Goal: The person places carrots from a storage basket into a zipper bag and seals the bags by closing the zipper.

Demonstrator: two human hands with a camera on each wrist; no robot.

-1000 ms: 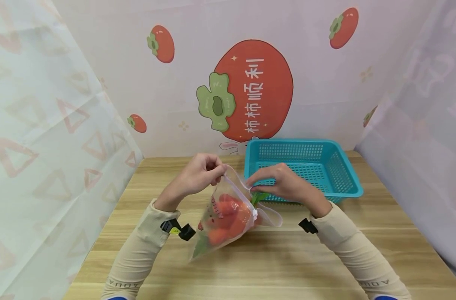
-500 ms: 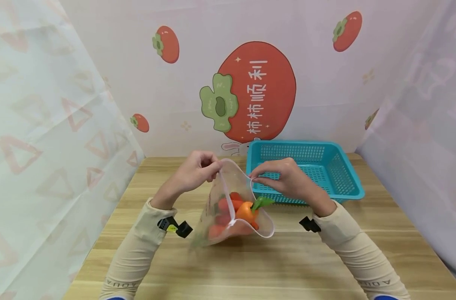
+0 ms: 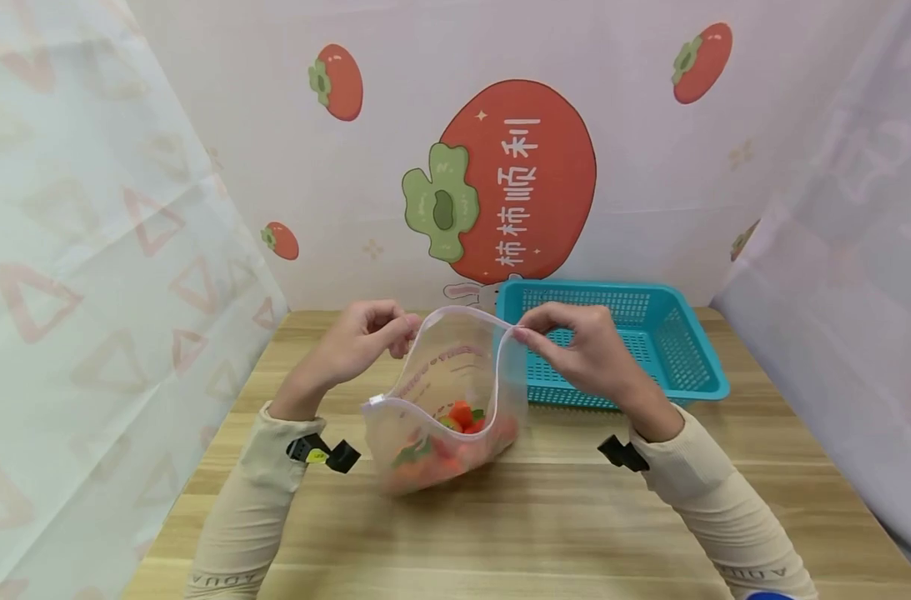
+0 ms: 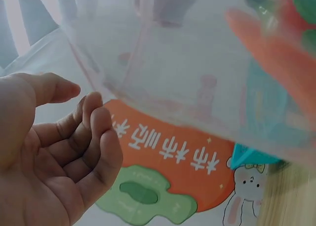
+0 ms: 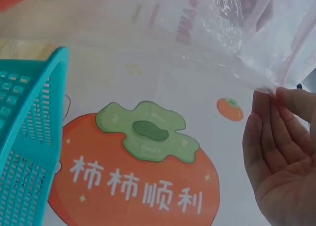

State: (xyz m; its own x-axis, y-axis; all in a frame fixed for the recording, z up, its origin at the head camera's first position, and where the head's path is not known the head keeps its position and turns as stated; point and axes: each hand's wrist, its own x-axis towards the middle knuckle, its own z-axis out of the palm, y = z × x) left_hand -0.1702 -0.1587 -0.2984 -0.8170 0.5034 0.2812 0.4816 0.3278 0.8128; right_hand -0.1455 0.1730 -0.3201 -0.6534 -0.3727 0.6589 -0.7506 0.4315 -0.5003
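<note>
A frosted see-through zip bag [image 3: 455,367] stands over the table with its mouth gaping, a white slider [image 3: 377,400] at its left corner. Inside lie several red and orange fruit or vegetable pieces [image 3: 463,414] with green bits, partly blurred through the plastic. My right hand [image 3: 586,350] pinches the bag's upper right corner between thumb and fingertips, as the right wrist view also shows. Beside the upper left rim is my left hand [image 3: 368,337]. In the left wrist view the fingers [image 4: 106,137] are loosely curled, thumb apart from them, with nothing between.
A blue-green perforated plastic basket [image 3: 703,367] sits at the back right of the wooden table [image 3: 613,533], behind my right hand. A printed cloth [image 3: 635,217] with persimmon pictures stands up behind the table, and pale cloths hang on both sides.
The bag has turned so its mouth faces up and toward me, and its slider corner swung left. My left hand has moved left and let go of the rim; the right still pinches the bag.
</note>
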